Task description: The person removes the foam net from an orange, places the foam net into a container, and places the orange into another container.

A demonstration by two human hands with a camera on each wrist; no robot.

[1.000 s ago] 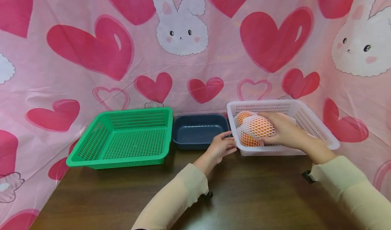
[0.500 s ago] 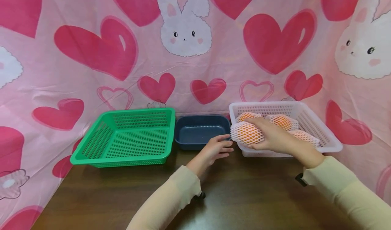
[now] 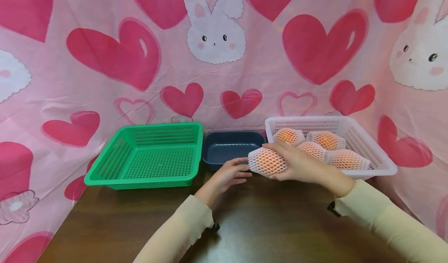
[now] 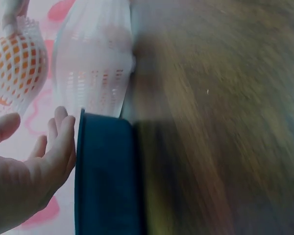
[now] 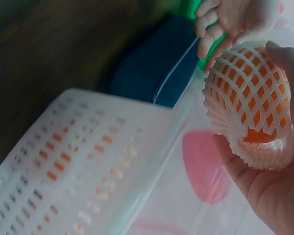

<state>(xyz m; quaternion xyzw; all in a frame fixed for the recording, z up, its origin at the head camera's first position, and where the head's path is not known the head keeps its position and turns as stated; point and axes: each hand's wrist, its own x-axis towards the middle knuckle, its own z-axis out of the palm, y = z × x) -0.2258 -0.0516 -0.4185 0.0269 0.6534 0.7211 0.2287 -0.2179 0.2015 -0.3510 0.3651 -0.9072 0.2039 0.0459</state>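
My right hand grips an orange in a white foam net, held up left of the white basket and in front of the dark blue tray. In the right wrist view the thumb and fingers wrap the netted orange, with orange peel showing through the mesh. My left hand is beside it, fingers loosely spread and holding nothing, its fingertips close to the net's left end. The left wrist view has that hand with palm turned up near the tray's rim.
A white basket at the right holds several more netted oranges. The green basket stands at the left, with the tray between the two. A pink curtain with hearts hangs behind the brown table.
My right hand has lifted the netted orange out of the white basket and carried it left over the rim. My left hand has moved left and a little toward the front.
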